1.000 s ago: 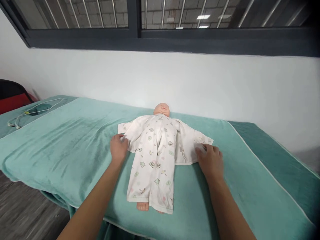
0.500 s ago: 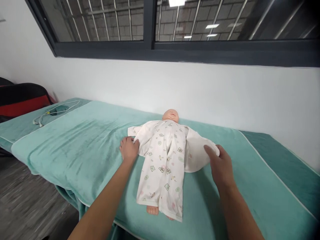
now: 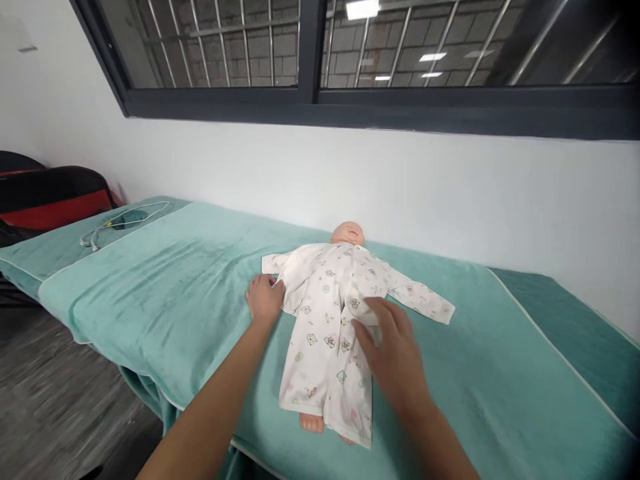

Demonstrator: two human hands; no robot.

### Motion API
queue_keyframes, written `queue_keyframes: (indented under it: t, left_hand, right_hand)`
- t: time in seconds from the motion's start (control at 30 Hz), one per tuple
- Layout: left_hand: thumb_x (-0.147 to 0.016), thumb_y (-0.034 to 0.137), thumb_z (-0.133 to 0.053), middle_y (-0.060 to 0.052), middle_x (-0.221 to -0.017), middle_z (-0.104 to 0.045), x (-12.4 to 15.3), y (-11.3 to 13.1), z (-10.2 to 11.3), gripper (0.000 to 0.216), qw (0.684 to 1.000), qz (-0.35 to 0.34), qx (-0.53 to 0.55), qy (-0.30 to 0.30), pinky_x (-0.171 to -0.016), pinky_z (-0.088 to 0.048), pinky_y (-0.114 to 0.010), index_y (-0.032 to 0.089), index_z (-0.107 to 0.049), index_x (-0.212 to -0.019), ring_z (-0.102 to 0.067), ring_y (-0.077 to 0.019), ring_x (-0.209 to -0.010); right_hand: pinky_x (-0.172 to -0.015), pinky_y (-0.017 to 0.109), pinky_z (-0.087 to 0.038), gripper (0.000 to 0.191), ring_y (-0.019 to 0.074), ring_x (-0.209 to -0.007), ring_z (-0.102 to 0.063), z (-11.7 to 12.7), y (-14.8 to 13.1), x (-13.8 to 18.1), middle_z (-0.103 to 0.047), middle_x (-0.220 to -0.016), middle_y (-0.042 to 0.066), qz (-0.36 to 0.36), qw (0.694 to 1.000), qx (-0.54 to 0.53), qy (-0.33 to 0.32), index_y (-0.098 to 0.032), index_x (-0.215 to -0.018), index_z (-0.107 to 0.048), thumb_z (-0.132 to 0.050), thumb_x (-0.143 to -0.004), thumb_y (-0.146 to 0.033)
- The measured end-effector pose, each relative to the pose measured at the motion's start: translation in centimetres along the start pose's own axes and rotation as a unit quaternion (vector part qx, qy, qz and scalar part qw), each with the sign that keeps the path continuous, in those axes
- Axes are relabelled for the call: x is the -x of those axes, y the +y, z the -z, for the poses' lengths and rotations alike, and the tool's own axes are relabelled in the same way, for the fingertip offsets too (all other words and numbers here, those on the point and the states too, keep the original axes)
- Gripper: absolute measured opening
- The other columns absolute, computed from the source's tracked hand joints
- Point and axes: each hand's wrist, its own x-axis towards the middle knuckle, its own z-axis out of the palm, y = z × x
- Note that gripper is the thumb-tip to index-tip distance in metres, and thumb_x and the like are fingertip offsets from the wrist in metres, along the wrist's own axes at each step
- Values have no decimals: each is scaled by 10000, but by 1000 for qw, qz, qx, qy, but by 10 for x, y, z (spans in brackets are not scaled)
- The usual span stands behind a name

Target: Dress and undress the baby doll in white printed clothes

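A baby doll [image 3: 348, 233] lies face up on a teal towel [image 3: 165, 287], dressed in a white printed garment [image 3: 327, 333]; its feet stick out at the near end. My left hand [image 3: 264, 298] rests at the garment's left sleeve, fingers curled on the cloth edge. My right hand [image 3: 387, 347] lies over the doll's belly, pinching the garment's right front flap, which now covers the chest. The right sleeve [image 3: 425, 301] lies spread out on the towel.
A white cable [image 3: 113, 223] lies at the table's far left. Black and red chairs [image 3: 53, 200] stand beyond the left end. A white wall and a dark-framed window [image 3: 310, 53] run behind the table. A darker teal sheet [image 3: 575, 327] shows at the right.
My right hand has carried the open right flap leftward across the doll's body, closing the garment front. The left hand has stayed at the left sleeve. The view shifted slightly.
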Motion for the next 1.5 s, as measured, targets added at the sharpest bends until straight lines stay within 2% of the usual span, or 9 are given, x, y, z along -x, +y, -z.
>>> queue_keyframes:
  t: [0.1, 0.23, 0.43, 0.57, 0.77, 0.9, 1.1, 1.3, 1.5]
  left_hand:
    - [-813, 325, -550, -88, -1061, -671, 1, 0, 1, 131, 1000, 1, 11, 0, -955, -387, -426, 206, -604, -818, -568, -299, -1108]
    - [-832, 339, -544, -80, -1041, -679, 1, -1, 2, 137, 999, 7, 38, -2, -956, -389, -421, 210, -589, -843, -579, -294, -1103]
    - [-902, 388, -486, -78, -1024, -688, 1, -6, 0, 194, 993, 39, 112, 8, -885, -442, -392, 218, -545, -974, -639, -266, -999]
    - [-890, 373, -517, -84, -1058, -677, 1, -9, -2, 184, 984, 43, 174, 19, -903, -456, -382, 216, -529, -985, -634, -258, -1055]
    - [-863, 331, -546, -51, -1049, -668, 1, -9, -2, 159, 959, 20, 282, 26, -893, -478, -332, 219, -531, -975, -637, -207, -1054]
    - [-852, 341, -564, -38, -1028, -656, 1, -8, -2, 179, 948, 11, 316, 34, -883, -475, -326, 219, -553, -982, -625, -195, -1023]
    - [-801, 368, -636, -4, -908, -630, -3, -7, 1, 257, 917, 49, 395, 36, -704, -446, -262, 206, -595, -995, -579, -148, -805]
    - [-723, 319, -701, 22, -776, -563, -35, 4, 20, 250, 880, 54, 467, 61, -599, -372, -213, 173, -615, -907, -493, -98, -674]
    - [-718, 265, -705, 19, -783, -581, -29, 51, 60, 193, 876, 5, 481, 42, -595, -388, -208, 179, -616, -866, -512, -99, -677]
  right_hand:
    - [-855, 402, -499, 195, 263, -1052, -589, -1, 9, 8, -616, -1110, 99, -37, 999, -20, 10, -236, -1131, -552, -506, -957, -310]
    - [-776, 343, -484, 102, 212, -907, -603, 4, 10, 5, -618, -982, 66, -2, 997, -65, -32, -235, -965, -563, -462, -967, -248]
    - [-629, 296, -416, 173, 148, -679, -530, 21, 15, -10, -587, -827, 11, 21, 978, -129, -163, -234, -840, -567, -482, -972, -307]
    - [-573, 292, -363, 331, 145, -612, -477, 21, 20, -28, -516, -668, -10, -27, 978, -167, -123, -222, -683, -506, -490, -965, -394]
    - [-911, 370, -459, 206, 228, -1041, -616, -16, 35, -91, -693, -1118, 39, -157, 967, -201, -8, -245, -989, -683, -521, -904, -341]
    - [-1092, 454, -382, 373, 266, -1242, -552, -42, 44, -118, -639, -1316, 65, -215, 952, -216, -36, -222, -1196, -669, -510, -890, -362]
    - [-1190, 435, -296, 502, 248, -1400, -419, -48, 51, -107, -497, -1492, 27, -201, 939, -268, -80, -237, -1367, -582, -520, -905, -425]
    - [-1203, 444, -285, 494, 239, -1416, -403, -49, 57, -99, -484, -1502, 6, -203, 925, -312, -73, -272, -1367, -583, -558, -901, -435]
    - [-1204, 446, -282, 482, 246, -1417, -400, -49, 57, -100, -488, -1499, -2, -203, 925, -313, -70, -288, -1355, -596, -566, -899, -443]
